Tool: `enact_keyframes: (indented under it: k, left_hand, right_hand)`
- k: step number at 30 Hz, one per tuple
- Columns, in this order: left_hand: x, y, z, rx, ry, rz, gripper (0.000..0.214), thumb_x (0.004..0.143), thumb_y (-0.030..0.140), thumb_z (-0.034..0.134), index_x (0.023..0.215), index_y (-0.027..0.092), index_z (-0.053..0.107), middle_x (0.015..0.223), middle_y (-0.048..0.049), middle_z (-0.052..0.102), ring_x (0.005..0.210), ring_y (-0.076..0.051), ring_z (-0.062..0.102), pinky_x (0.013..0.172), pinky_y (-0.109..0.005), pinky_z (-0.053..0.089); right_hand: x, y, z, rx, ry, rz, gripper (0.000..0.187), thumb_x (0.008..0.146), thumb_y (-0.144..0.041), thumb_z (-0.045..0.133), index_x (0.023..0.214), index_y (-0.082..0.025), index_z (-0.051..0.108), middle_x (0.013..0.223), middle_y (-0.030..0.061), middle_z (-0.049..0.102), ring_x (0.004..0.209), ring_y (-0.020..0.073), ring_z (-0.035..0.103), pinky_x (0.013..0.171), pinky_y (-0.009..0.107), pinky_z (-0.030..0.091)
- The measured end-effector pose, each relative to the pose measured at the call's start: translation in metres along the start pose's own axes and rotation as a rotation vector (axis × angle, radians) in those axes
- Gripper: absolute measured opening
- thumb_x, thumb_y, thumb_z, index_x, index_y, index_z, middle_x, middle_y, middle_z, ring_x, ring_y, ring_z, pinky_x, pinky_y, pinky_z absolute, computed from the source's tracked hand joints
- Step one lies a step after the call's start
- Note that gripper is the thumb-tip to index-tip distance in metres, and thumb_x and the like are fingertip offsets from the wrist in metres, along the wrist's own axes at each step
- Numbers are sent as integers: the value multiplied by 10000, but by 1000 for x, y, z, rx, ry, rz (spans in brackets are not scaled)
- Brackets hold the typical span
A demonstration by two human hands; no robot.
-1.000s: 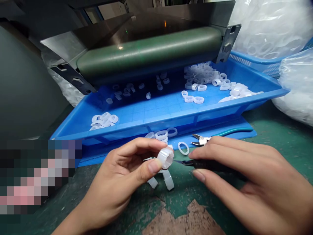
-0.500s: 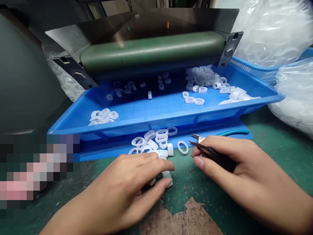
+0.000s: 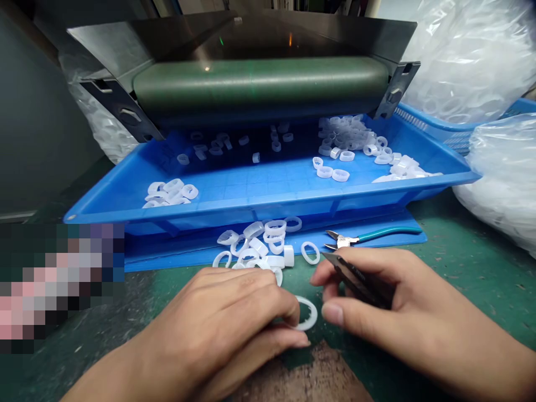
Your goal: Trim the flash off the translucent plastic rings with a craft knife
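Note:
My left hand (image 3: 234, 329) pinches a translucent white plastic ring (image 3: 309, 314) between thumb and fingers, just above the green bench. The ring's inner edge looks ragged. My right hand (image 3: 389, 301) is closed around a black utility knife (image 3: 355, 279), whose pointed tip faces left, a short way above the ring. Beyond my left hand lies a loose pile of similar white rings (image 3: 257, 245), partly hidden by my knuckles. One single ring (image 3: 310, 253) lies apart from the pile, near the knife tip. Side cutters (image 3: 355, 237) with teal handles lie behind my right hand.
A blue tray (image 3: 251, 206) with scattered and heaped rings stands behind the pile, under a green conveyor roller (image 3: 259, 86). Clear bags (image 3: 498, 178) of white parts sit at the right beside a blue basket (image 3: 435, 123). Bare brown wood shows through the green bench (image 3: 456, 268).
My left hand has picked up a ring and moved it slightly right. My right hand with the knife has shifted a little left and down, and the side cutters show more fully.

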State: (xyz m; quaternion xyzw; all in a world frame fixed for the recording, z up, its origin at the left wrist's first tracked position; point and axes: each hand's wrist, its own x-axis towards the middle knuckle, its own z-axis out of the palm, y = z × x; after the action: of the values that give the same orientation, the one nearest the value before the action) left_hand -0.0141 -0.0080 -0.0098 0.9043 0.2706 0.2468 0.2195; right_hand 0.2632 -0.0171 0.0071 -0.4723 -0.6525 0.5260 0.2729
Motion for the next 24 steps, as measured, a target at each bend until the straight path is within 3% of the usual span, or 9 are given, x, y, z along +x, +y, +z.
enact_keyframes:
  k: [1, 3, 7, 11, 14, 17, 20, 22, 24]
  left_hand:
    - [2, 2, 1, -36, 24, -5, 230, 1228, 400, 747, 1026, 290, 751, 759, 50, 794, 552, -137, 676, 575, -270, 487]
    - [6, 5, 1, -95, 50, -31, 257, 1208, 430, 772, 980, 314, 785, 696, 46, 784, 514, -150, 677, 542, -270, 492]
    - [6, 7, 3, -199, 71, -78, 136, 1182, 440, 810, 1092, 369, 883, 688, 33, 817, 496, -178, 688, 646, -279, 615]
    - [5, 8, 5, -245, 181, -122, 39, 1117, 327, 895, 1143, 348, 877, 785, 24, 870, 583, -173, 763, 637, -257, 600]
    - [4, 11, 7, -274, 206, -175, 65, 1106, 364, 913, 1077, 328, 867, 747, 46, 819, 568, -145, 733, 571, -230, 545]
    - [3, 13, 11, -309, 216, -255, 79, 1125, 438, 894, 1159, 367, 884, 737, 69, 781, 562, -123, 700, 533, -194, 508]
    - [0, 13, 15, -292, 300, -305, 375, 1041, 469, 990, 1395, 446, 868, 681, 100, 657, 520, -105, 592, 513, -179, 478]
    - [-1, 13, 17, -272, 354, -284, 520, 984, 444, 1053, 1467, 480, 861, 730, 95, 710, 562, -108, 606, 593, -188, 540]
    - [1, 14, 17, -289, 360, -235, 493, 984, 398, 1061, 1439, 488, 894, 861, 66, 836, 664, -126, 702, 690, -201, 610]
  right_hand:
    - [0, 0, 1, 51, -31, -12, 49, 936, -211, 831, 914, -252, 815, 846, -20, 823, 793, 220, 777, 659, 271, 587]
    - [1, 1, 4, 96, -77, -43, 122, 880, -138, 885, 929, -241, 843, 793, -52, 776, 708, 163, 692, 635, 225, 555]
    - [2, 5, 6, 40, -21, -150, 129, 906, -124, 929, 964, -233, 894, 741, -78, 751, 635, 112, 587, 582, 189, 473]
    - [-1, 5, 5, -58, 52, -239, 164, 923, -154, 933, 1054, -253, 939, 785, -59, 824, 603, 123, 609, 551, 214, 483]
    - [-2, 1, 5, -65, 94, -261, 206, 884, -134, 916, 1034, -273, 936, 820, -39, 848, 607, 148, 639, 560, 245, 511]
    - [-1, -4, 5, 51, 69, -150, 72, 942, -195, 923, 932, -254, 883, 743, -39, 782, 623, 159, 652, 574, 251, 513]
    - [1, -6, 3, 282, 0, 37, 195, 970, -353, 1000, 945, -230, 851, 777, -28, 765, 636, 150, 656, 571, 241, 530]
    - [1, -5, 1, 427, -87, 155, 312, 933, -422, 1058, 967, -214, 829, 751, -45, 715, 572, 113, 575, 505, 211, 467]
    - [1, -4, 0, 545, -173, 253, 376, 909, -441, 1087, 987, -208, 801, 733, -64, 673, 529, 82, 494, 452, 179, 376]
